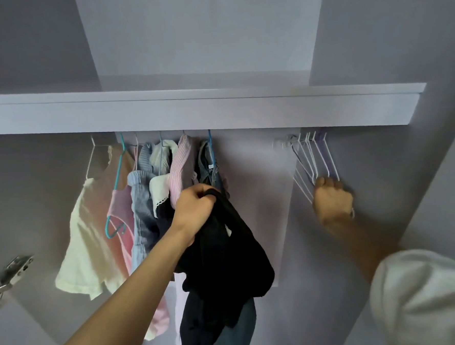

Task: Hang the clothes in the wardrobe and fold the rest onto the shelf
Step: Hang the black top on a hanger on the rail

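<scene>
Head view: the left hand (pixel 194 209) grips a black garment (pixel 226 252); the right hand (pixel 332 200) clasps empty hangers (pixel 313 156) at the rail's right end. Next: free one hanger and thread the garment.

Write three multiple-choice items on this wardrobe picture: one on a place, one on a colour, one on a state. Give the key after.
1. Where do the empty hangers hang?
A. right end of the rail
B. left end
C. on the shelf

2. What colour is the garment that the left hand holds?
A. white
B. black
C. pink

3. What is the right hand doing?
A. hanging idle
B. resting flat on the shelf
C. gripping the empty hangers

Key: 1 A, they cluster right of the clothes; 2 B, dark cloth droops from the fist; 3 C, fingers curl round the hangers' bottoms.
</scene>
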